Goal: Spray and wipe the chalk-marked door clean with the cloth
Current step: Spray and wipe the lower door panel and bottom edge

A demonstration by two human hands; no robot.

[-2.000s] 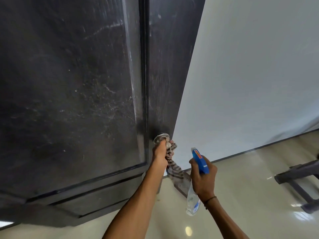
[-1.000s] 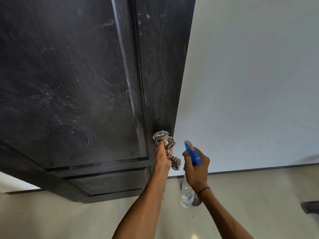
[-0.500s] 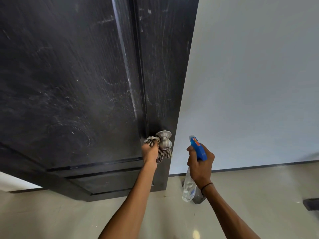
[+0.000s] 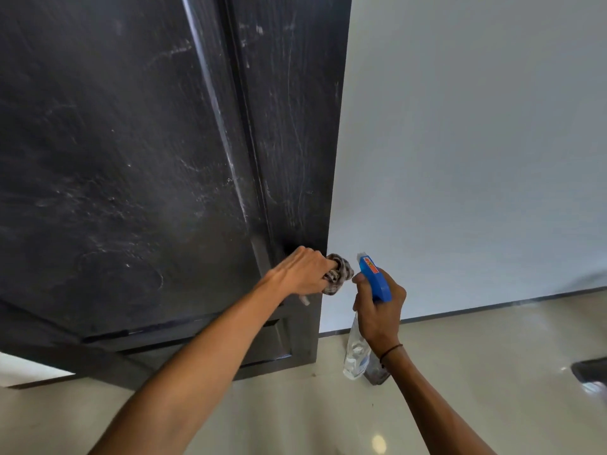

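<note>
A: Two hands in view, both occupied. Left hand (image 4: 307, 272): fingers (image 4: 328, 284) clenched round a bunched striped cloth (image 4: 338, 274), held against the door's (image 4: 131, 142) right edge, low down.

B: And the right?

A: Right hand (image 4: 379, 310) grips a spray bottle (image 4: 356, 353) by the neck, blue head (image 4: 374, 277) uppermost, clear body hanging below the fist. Nozzle just beside the cloth.

B: Door condition?

A: Dark panelled door, standing open. White chalk smears and scratches across the large panel and along the right stile. A faint circular mark shows low on the panel.

B: Surroundings?

A: Pale wall (image 4: 476, 142) to the right, glossy tiled floor (image 4: 328, 415) beneath. A thin dark band circles the right wrist.
</note>
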